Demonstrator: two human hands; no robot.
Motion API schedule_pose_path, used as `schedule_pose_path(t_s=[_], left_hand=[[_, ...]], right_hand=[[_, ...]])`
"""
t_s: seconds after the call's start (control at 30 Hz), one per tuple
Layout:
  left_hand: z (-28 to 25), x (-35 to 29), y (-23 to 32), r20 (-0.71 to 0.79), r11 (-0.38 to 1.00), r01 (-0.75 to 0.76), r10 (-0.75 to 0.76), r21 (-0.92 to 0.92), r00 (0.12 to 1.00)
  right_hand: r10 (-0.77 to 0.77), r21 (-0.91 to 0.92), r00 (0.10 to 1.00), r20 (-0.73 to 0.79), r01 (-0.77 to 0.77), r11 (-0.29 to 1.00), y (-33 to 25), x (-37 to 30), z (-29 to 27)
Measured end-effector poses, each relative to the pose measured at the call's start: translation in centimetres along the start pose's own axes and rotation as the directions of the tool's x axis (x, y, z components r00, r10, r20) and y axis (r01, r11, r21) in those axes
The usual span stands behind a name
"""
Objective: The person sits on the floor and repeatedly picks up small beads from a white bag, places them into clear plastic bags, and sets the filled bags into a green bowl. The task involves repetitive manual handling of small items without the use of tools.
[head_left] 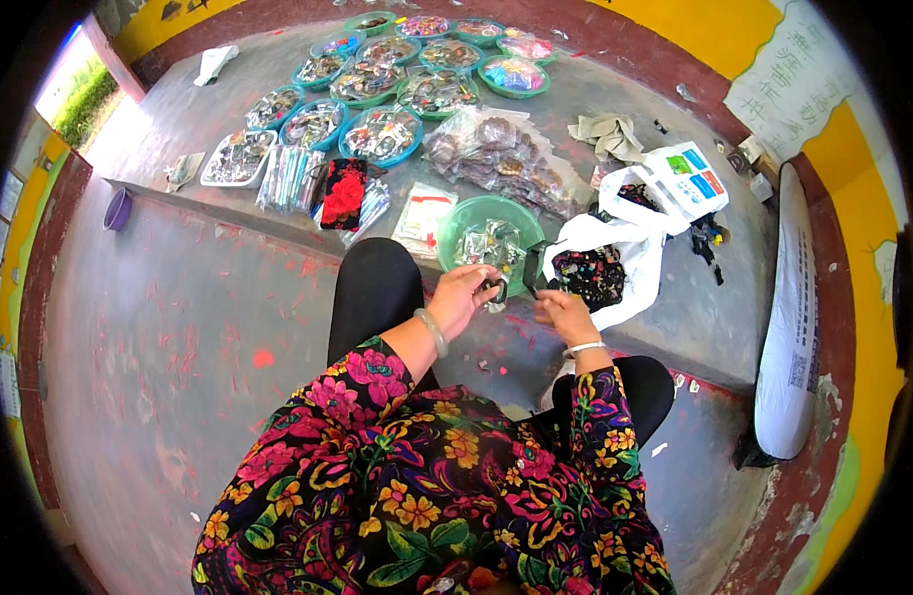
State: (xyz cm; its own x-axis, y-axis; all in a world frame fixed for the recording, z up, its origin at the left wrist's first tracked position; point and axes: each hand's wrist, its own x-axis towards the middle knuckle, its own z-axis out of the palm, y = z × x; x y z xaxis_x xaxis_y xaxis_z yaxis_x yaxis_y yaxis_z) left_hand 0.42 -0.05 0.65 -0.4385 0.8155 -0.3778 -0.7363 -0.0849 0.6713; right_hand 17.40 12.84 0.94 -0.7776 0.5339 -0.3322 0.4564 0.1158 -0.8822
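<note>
My left hand is closed at the fingertips on a small dark ring-like piece with a bit of clear plastic. It is just over the near rim of a green plastic basin, which has several small clear packets in it. My right hand pinches the lower end of a flat black strip or pouch; its exact kind does not show. Right beside that hand, an open white plastic bag holds a heap of small black pieces with coloured specks.
Covered basins of packaged small goods crowd the raised ledge. Nearer are clear bags of brown items, a red-and-black pouch and a white packet. A long wrapped board leans at right; a purple bucket is at left.
</note>
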Motion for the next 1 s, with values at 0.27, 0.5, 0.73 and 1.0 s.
schedule_pose_path(t_s=[0.27, 0.5, 0.73, 1.0], left_hand=[[0.3, -0.1, -0.3, 0.058, 0.999, 0.032, -0.031, -0.013, 0.998], [0.6, -0.5, -0.3, 0.055, 0.998, 0.059, -0.058, -0.010, 0.997], [0.7, -0.1, -0.5, 0.050, 0.998, 0.060, -0.061, 0.023, 0.997], [0.2, -0.2, -0.5, 0.054, 0.998, 0.066, -0.067, 0.025, 0.996]], right_hand=[[0.090, 0.425, 0.996, -0.026, -0.070, 0.903, -0.6, -1.0, -0.6], [-0.177, 0.723, 0.984, 0.035, 0.098, 0.684, -5.3, -4.5, -2.8], [0.026, 0.368, 0.983, 0.180, -0.092, 0.925, -4.5, -4.1, -3.1], [-0.011, 0.851, 0.999, -0.040, 0.040, 0.524, -2.4, -2.5, -2.3]])
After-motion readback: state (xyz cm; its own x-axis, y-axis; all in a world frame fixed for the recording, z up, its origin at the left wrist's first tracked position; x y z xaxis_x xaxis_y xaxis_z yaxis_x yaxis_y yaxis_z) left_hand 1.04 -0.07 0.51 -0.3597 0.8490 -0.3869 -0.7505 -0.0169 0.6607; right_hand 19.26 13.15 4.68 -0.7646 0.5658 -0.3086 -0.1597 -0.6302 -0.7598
